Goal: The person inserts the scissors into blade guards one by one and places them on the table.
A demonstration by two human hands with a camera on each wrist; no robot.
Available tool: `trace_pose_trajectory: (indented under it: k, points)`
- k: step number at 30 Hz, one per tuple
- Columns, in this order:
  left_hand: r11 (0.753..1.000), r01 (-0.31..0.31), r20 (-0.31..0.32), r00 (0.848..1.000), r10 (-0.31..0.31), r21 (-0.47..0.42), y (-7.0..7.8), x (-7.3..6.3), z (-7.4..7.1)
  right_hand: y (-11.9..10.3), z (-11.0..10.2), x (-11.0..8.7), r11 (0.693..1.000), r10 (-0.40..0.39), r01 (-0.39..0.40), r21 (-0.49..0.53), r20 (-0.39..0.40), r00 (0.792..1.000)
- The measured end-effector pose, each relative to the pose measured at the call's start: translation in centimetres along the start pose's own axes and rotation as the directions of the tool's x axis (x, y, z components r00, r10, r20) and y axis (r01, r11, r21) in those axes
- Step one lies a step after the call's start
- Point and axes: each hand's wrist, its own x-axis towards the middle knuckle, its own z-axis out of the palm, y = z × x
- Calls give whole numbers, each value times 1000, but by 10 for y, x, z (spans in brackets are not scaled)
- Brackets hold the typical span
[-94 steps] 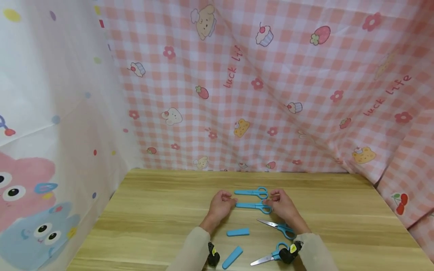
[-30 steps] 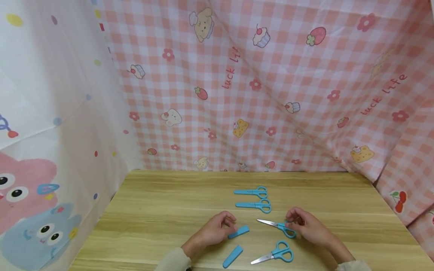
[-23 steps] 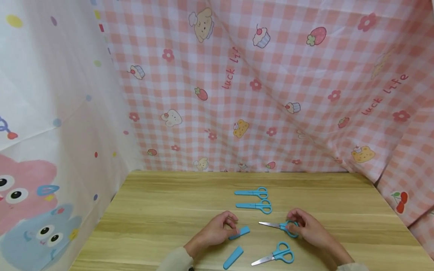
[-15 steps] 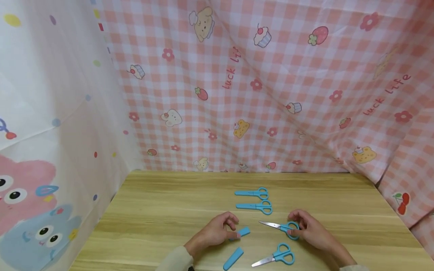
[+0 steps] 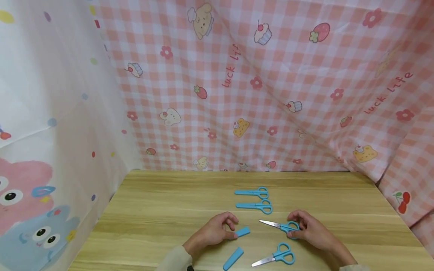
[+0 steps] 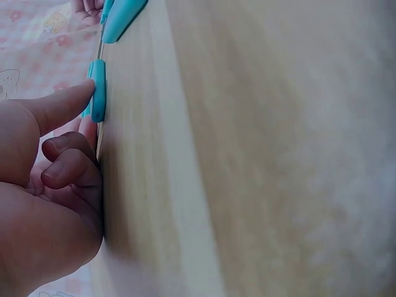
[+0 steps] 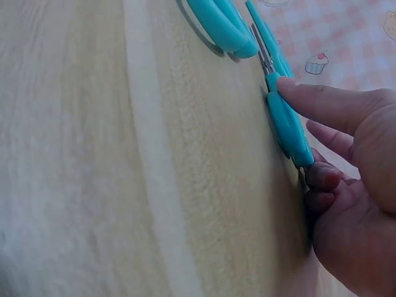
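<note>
Grasp step judged in hand: cap [image 5: 243, 231] pinched between thumb and fingers of left hand [image 5: 216, 229], at nine o'clock from scissors [image 5: 282, 226], pinched likewise by right hand [image 5: 313, 231]; alignment apparently called for next

The cloth [image 5: 217, 109] at twelve o'clock is pink-and-white gingham, the sheet [image 5: 74, 131] at nine dotted white, the table [image 5: 162, 207] tan wood-grain, the scissors [image 5: 277, 256] at five blue and silver.

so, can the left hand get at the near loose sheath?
Probably yes: nothing lies between the left hand and the near loose sheath, but that hand pinches the other loose sheath and would likely have to let go.
</note>
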Motion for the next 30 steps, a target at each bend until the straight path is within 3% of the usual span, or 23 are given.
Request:
trace_pose_trajectory:
  k: [7, 17, 30]
  points:
    - [1000, -10, 3, 1000, 10, 0, 1, 0, -1, -3, 0, 0, 999, 1, -2, -37, -12, 1000]
    - [999, -20, -6, 1000, 20, 37, 2, 1, 0, -3, 0, 0, 998, -63, 63, -15, 0, 998]
    - [999, -20, -6, 1000, 20, 37, 3, -3, 1, -1, -2, -2, 998, -63, 62, 5, 49, 997]
